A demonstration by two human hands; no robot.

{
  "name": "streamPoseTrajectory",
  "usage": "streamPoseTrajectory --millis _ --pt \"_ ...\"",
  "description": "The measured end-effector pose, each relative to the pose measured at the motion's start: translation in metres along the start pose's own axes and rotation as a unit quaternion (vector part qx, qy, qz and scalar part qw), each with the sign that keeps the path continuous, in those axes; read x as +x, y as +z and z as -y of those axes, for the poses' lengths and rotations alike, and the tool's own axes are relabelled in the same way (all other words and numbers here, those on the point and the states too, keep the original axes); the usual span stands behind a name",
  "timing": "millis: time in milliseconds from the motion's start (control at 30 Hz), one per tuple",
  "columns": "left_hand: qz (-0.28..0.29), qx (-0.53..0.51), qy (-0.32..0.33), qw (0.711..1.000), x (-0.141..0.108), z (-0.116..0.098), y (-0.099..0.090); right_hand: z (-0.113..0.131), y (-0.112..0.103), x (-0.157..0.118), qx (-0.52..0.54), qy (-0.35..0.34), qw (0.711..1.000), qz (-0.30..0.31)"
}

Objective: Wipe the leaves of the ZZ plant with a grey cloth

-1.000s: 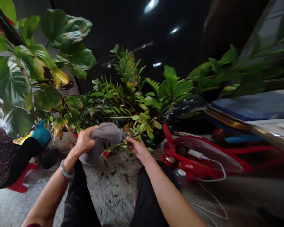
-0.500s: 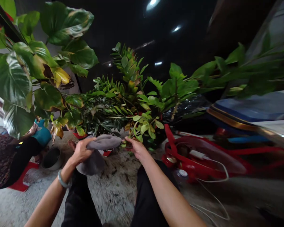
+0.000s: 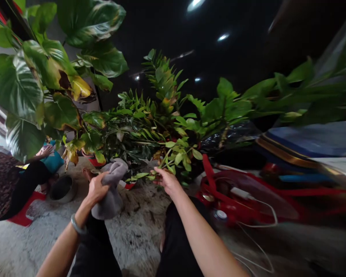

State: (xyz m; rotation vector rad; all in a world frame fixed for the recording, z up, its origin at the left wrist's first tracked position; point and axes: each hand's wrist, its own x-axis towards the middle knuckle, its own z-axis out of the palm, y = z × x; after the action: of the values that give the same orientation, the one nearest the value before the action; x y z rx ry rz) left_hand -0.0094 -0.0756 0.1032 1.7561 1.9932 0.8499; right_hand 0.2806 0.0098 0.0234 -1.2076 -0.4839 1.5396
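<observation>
Left of the red bag [image 3: 258, 191], the leafy sprig [image 3: 178, 158] is pinched in the right hand [image 3: 169, 182]; probably springy and easily torn, it is best held below its leaves. Farther left, the soft grey cloth [image 3: 108, 204] is bunched in the left hand [image 3: 97, 188].

rough grey concrete floor [image 3: 141, 231]

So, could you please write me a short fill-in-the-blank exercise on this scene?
The left hand grips a grey ____.
The fingers of the right hand pinch a sprig with light green ____.
A pale bracelet circles the ____ wrist.
The stool under the nearby person is ____ in colour.

Missing words: cloth; leaves; left; red.
</observation>
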Motion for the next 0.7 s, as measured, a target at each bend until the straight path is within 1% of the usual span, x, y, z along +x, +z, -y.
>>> streamPoseTrajectory --millis 33,100,167,200,233,267,300,367,433,467,500,533,567,600,633,700 --pt "-0.024 -0.008 0.000 1.000 -0.003 0.001 -0.007 0.000 -0.002 0.000 0.000 0.001 1.000 0.001" --pt "-0.110 -0.013 0.005 0.994 0.004 -0.010 -0.031 0.001 -0.003 0.001 0.002 0.006 1.000 0.002" --pt "-0.204 0.004 0.012 0.979 0.024 -0.032 -0.059 0.002 -0.002 0.003 0.006 0.009 1.000 0.003" --pt "-0.234 0.018 0.015 0.972 0.037 -0.044 -0.069 0.002 0.000 0.003 0.007 0.010 1.000 0.003" --pt "-0.254 0.034 0.014 0.967 0.050 -0.054 -0.076 0.002 0.002 0.003 0.007 0.010 1.000 0.004" --pt "-0.257 0.053 0.008 0.965 0.060 -0.062 -0.078 0.001 0.005 0.003 0.005 0.010 1.000 0.004" --pt "-0.242 0.075 -0.004 0.967 0.069 -0.067 -0.076 0.001 0.007 0.003 0.003 0.010 1.000 0.002" --pt "-0.168 0.121 -0.040 0.977 0.073 -0.064 -0.059 0.000 0.009 0.002 -0.002 0.009 1.000 -0.003" --pt "-0.085 0.157 -0.080 0.981 0.061 -0.049 -0.035 0.000 0.009 0.001 0.000 0.009 1.000 -0.003" --pt "-0.056 0.163 -0.096 0.980 0.050 -0.040 -0.024 0.000 0.008 0.001 0.001 0.009 1.000 -0.001" --pt "-0.040 0.160 -0.110 0.980 0.037 -0.031 -0.016 0.000 0.006 0.001 0.002 0.009 1.000 0.004" --pt "-0.036 0.147 -0.118 0.981 0.025 -0.023 -0.011 0.000 0.004 0.001 0.003 0.008 1.000 0.009" --pt "-0.041 0.126 -0.118 0.984 0.014 -0.019 -0.011 0.000 0.003 0.002 0.002 0.007 1.000 0.012" --pt "-0.057 0.099 -0.109 0.988 0.006 -0.018 -0.016 0.000 0.001 0.003 0.002 0.006 1.000 0.014" --pt "-0.084 0.069 -0.089 0.990 0.003 -0.020 -0.024 0.001 0.000 0.003 0.002 0.006 1.000 0.013" --pt "-0.158 0.021 -0.034 0.987 0.010 -0.033 -0.048 0.001 0.001 0.003 0.002 0.004 1.000 0.010"
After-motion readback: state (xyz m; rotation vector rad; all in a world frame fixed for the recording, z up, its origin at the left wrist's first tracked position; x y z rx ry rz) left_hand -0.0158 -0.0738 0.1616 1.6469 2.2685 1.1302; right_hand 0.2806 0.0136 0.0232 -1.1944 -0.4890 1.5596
